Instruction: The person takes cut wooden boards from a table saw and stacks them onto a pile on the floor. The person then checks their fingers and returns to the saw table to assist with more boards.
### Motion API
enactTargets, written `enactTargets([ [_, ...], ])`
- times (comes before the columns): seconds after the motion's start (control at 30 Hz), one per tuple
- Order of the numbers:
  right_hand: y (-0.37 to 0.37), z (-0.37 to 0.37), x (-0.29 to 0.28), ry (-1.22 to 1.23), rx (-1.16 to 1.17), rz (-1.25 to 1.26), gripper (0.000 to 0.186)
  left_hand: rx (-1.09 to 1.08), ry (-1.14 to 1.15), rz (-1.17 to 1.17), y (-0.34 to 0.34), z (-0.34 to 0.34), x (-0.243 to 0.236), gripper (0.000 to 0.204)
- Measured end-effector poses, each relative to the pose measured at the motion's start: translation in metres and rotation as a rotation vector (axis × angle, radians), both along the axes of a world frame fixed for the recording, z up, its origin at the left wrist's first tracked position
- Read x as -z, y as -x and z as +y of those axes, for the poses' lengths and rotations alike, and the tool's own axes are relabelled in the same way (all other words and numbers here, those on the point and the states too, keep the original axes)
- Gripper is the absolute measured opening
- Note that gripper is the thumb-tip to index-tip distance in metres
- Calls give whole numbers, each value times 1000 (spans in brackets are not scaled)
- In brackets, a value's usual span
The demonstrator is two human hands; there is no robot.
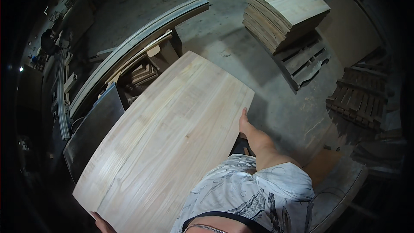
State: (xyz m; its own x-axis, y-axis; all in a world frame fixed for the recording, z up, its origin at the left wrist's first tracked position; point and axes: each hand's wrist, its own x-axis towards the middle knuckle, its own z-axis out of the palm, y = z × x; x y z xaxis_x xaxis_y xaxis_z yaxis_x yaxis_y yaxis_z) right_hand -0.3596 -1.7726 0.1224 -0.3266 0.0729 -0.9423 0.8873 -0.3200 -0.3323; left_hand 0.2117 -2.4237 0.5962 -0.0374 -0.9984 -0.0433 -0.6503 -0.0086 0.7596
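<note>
A large pale wooden panel [172, 133] lies across the front of my body, its far end pointing up and its near end at the lower left. My right hand [245, 125] grips the panel's right edge, with the thumb on top and the fingers hidden beneath. At the lower left corner my left hand [102, 224] holds the near edge; only part of it shows, and its fingers are mostly out of sight under the wood. A small dark knot marks the panel's face.
Similar panels form a stack [286, 8] on a wooden pallet [304, 62] at the far right. More pallets [360, 92] lie along the right side. A long metal rail [142, 43] with wood offcuts [142, 75] beside it runs along the left. A person [48, 42] is at the far left.
</note>
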Motion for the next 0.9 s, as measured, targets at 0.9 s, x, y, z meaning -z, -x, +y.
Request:
enactTargets([
  [0.9, -162, 295, -39, 373, 1054, 418, 100, 1036, 537, 66, 585, 163, -168, 70],
])
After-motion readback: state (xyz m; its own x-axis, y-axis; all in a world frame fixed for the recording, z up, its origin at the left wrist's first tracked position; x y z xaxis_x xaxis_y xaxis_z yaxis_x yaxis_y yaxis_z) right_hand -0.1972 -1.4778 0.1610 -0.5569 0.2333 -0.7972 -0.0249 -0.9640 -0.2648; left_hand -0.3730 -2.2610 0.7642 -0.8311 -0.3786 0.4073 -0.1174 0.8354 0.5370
